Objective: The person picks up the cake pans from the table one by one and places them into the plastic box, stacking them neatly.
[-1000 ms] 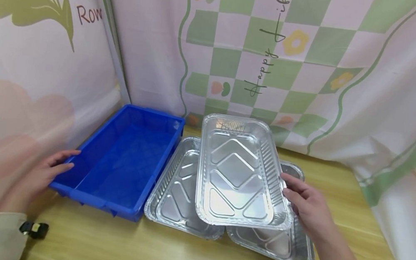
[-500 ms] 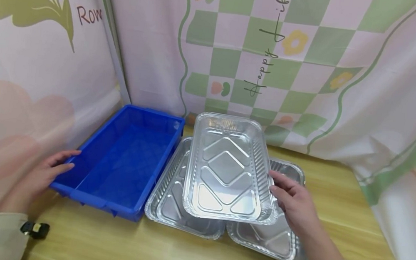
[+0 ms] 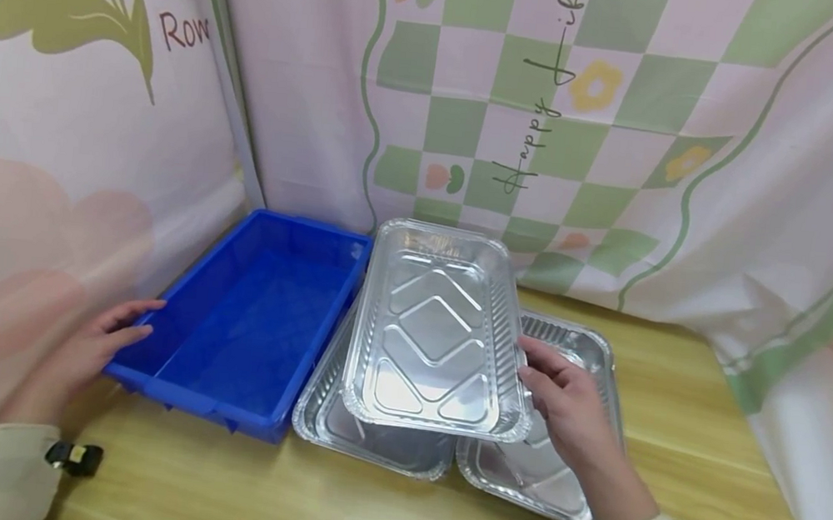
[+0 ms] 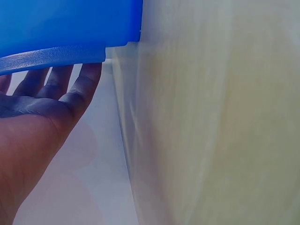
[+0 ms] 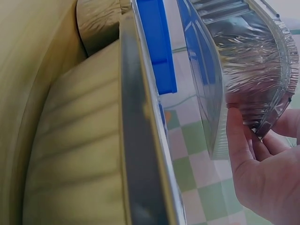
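Note:
My right hand grips the right rim of a shiny foil pan, raised and tilted above other pans. In the right wrist view, fingers lie against the crinkled foil wall from below. Under it, partly covered, a second foil pan rests on the table. To the right sits a third foil pan, partly behind my right hand. At the left, my left hand holds the left rim of a blue plastic bin; its fingers reach under the rim in the left wrist view.
The wooden table has a patterned curtain at its back and another printed cloth along the left. The bin stands close to that left cloth. The second pan lies right beside the bin.
My right hand has carried the raised foil pan leftward, over the second pan and toward the blue bin, uncovering more of the third pan. My left hand stays at the bin's rim.

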A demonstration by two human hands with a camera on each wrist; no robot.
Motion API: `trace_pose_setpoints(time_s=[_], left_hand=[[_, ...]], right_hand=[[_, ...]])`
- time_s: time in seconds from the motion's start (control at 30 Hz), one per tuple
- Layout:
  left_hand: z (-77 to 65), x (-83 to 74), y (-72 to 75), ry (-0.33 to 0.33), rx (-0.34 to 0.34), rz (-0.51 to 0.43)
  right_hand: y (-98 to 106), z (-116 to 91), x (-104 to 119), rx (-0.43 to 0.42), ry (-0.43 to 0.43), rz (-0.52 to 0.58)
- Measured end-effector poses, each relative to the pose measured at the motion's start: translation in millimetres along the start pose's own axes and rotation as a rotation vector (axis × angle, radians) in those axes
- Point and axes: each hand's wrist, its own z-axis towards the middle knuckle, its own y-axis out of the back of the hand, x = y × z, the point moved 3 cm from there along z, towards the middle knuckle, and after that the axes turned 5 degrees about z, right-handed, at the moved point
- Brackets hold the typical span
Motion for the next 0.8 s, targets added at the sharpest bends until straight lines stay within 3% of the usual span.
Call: trace_pose_setpoints(time_s=[0.6,0.8], left_hand=[[0.0,2.0,-0.1,0.011,-0.001,-0.012],[-0.2,2.0,1.1,0.028,-0.004,0.001]], right_hand=[[-38,14,-12,-0.006,0.005,0.041],[-49,19,-16,-0.050,0.011,0.050]])
